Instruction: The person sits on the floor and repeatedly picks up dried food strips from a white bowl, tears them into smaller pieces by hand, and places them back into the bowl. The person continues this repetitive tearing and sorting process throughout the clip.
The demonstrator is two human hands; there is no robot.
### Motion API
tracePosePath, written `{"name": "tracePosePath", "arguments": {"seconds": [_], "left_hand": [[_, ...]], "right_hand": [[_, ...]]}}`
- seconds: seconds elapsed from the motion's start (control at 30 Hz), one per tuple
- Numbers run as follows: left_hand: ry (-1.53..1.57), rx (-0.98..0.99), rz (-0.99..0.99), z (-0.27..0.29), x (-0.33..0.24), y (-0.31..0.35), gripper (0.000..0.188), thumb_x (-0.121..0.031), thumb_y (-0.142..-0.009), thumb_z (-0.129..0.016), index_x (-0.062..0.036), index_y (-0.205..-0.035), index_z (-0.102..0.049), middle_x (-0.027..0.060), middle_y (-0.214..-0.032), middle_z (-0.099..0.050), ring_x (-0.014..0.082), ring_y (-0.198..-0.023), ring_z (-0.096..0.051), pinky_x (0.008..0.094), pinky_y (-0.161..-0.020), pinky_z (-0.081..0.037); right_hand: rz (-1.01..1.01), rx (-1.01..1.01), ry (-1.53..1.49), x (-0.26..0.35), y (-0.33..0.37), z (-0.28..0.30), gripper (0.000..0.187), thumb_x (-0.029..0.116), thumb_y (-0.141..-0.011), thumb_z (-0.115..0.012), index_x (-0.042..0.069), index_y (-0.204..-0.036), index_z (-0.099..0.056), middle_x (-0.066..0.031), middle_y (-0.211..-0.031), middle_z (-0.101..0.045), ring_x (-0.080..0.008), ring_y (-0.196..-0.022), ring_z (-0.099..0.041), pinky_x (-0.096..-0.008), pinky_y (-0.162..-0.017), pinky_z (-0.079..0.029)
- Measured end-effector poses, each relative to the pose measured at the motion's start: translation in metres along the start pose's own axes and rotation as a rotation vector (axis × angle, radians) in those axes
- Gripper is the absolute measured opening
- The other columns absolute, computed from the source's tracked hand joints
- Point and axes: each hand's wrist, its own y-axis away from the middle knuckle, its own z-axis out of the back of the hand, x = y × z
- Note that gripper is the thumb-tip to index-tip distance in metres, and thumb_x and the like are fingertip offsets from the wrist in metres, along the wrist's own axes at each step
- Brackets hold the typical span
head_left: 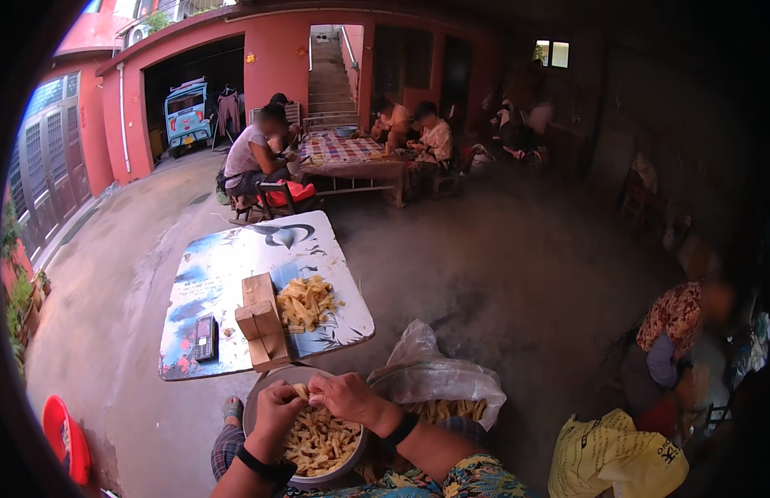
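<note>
Over a round bowl [254,415] of pale yellow strips [323,444], my two hands meet. My left hand [279,408] pinches a short yellowish strip [301,391] from one side. From the other side my right hand [345,397] closes on it, its fingertips close to the left ones. The strip's exact kind is unclear. A clear plastic bag [439,378] holding more such strips stands open to the right of the bowl. Beyond the bowl, a heap of strips [306,303] lies on a printed table [211,278], beside a wooden block stand [259,319].
A keypad phone [205,338] lies on the table's left side. A red basin [67,440] sits at lower left, a yellow sack [617,456] at lower right. One person [671,332] sits at right; several others are around a cloth-covered table [343,149] farther back.
</note>
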Motion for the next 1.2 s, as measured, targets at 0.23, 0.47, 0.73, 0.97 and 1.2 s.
{"name": "tracePosePath", "arguments": {"seconds": [0.23,0.47,0.73,0.97,1.2], "left_hand": [[0.592,0.267,0.503,0.012,-0.009,0.014,0.007,-0.002,-0.086,-0.06,-0.0004,-0.087,-0.067,-0.0009,-0.074,-0.063,0.0057,-0.062,-0.054,0.0203,-0.057,-0.043],[0.527,0.047,0.236,-0.004,0.02,0.019,0.012,0.002,-0.087,-0.058,0.0015,-0.097,-0.065,0.0035,-0.095,-0.061,0.0122,-0.086,-0.059,0.0245,-0.076,-0.048],[0.506,-0.081,-0.012,-0.007,0.017,0.01,0.024,-0.004,-0.085,-0.064,0.0002,-0.108,-0.067,0.0068,-0.109,-0.056,0.0183,-0.104,-0.053,0.0272,-0.09,-0.041],[-0.125,-0.144,-0.178,0.002,-0.008,0.02,0.008,-0.002,-0.072,-0.067,-0.001,-0.079,-0.067,0.007,-0.067,-0.047,0.0237,-0.062,-0.049,0.0326,-0.056,-0.04],[0.516,0.189,0.405,-0.003,-0.02,0.03,0.016,-0.006,-0.084,-0.059,-0.0013,-0.069,-0.055,0.0046,-0.069,-0.061,0.0086,-0.061,-0.055,0.0237,-0.056,-0.043]], "right_hand": [[-0.105,0.184,-0.453,-0.007,-0.001,0.006,0.022,0.019,-0.083,-0.07,0.003,-0.087,-0.055,-0.0122,-0.072,-0.064,-0.0241,-0.069,-0.065,-0.0324,-0.062,-0.048],[-0.229,-0.11,-0.349,0.006,0.005,-0.023,0.02,0.018,-0.083,-0.069,0.003,-0.085,-0.055,-0.014,-0.075,-0.063,-0.0313,-0.071,-0.064,-0.038,-0.062,-0.049],[-0.43,-0.056,-1.039,-0.003,0.006,-0.04,0.013,0.011,-0.088,-0.066,0.001,-0.096,-0.061,0.0,-0.081,-0.064,-0.0068,-0.071,-0.058,-0.0225,-0.066,-0.048],[-0.552,0.161,-0.833,-0.013,0.003,-0.016,0.014,0.009,-0.085,-0.068,0.002,-0.085,-0.056,0.0029,-0.077,-0.059,-0.0023,-0.069,-0.053,-0.0187,-0.059,-0.044],[-0.369,0.324,-0.89,-0.032,0.008,-0.012,0.019,0.014,-0.083,-0.072,0.007,-0.082,-0.055,0.0062,-0.067,-0.053,-0.0004,-0.056,-0.044,-0.0169,-0.05,-0.036]]}}
